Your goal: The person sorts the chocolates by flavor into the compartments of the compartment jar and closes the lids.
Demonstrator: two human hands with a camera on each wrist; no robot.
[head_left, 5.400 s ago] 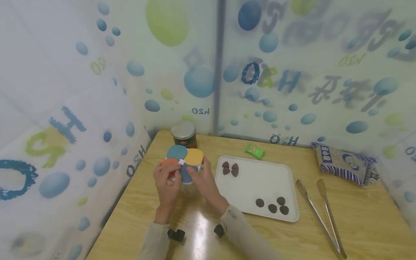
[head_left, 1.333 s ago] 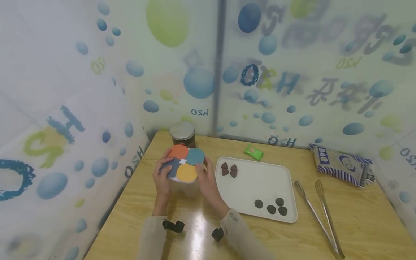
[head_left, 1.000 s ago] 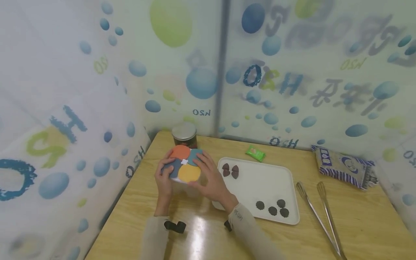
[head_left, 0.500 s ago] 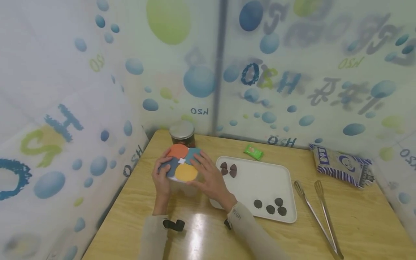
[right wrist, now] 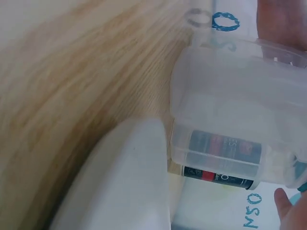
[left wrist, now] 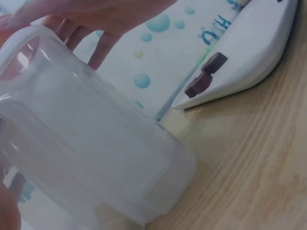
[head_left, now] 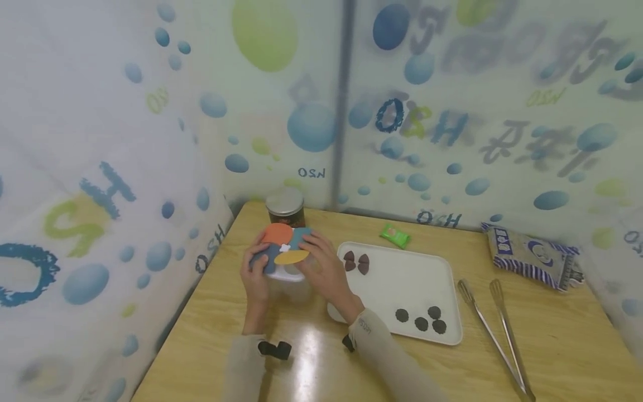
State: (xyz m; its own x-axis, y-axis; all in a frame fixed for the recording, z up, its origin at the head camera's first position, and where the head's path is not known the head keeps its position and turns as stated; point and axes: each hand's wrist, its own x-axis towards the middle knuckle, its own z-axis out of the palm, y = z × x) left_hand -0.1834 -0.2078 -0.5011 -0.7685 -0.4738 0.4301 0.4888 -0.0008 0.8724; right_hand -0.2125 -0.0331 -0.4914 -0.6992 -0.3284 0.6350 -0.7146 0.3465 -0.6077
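A clear plastic storage container (left wrist: 110, 139) has four coloured lid flaps: orange (head_left: 277, 233), teal, yellow and dark blue. My left hand (head_left: 255, 273) grips its left side, the thumb on the dark blue flap (head_left: 268, 257). The yellow flap (head_left: 291, 257) stands tilted up, with an opening showing under its front edge. At the right side of the lid, my right hand (head_left: 325, 271) has its fingers by the teal flap (head_left: 300, 235) and its thumb at the yellow flap. Its fingers are spread loosely in the left wrist view. Nothing shows inside the clear walls.
Behind the container stands a dark tin (head_left: 285, 207) with a silver lid. On the right, a white tray (head_left: 387, 279) carries brown pointed pieces (head_left: 363, 263) and several dark round pieces (head_left: 421, 324). Metal tongs (head_left: 494, 332), a striped bag (head_left: 534, 254) and a green packet (head_left: 395, 235) lie around it.
The container has been turned, bringing the yellow flap to the front and orange to the back. My right hand has shifted onto the lid, and the yellow flap has tilted up.
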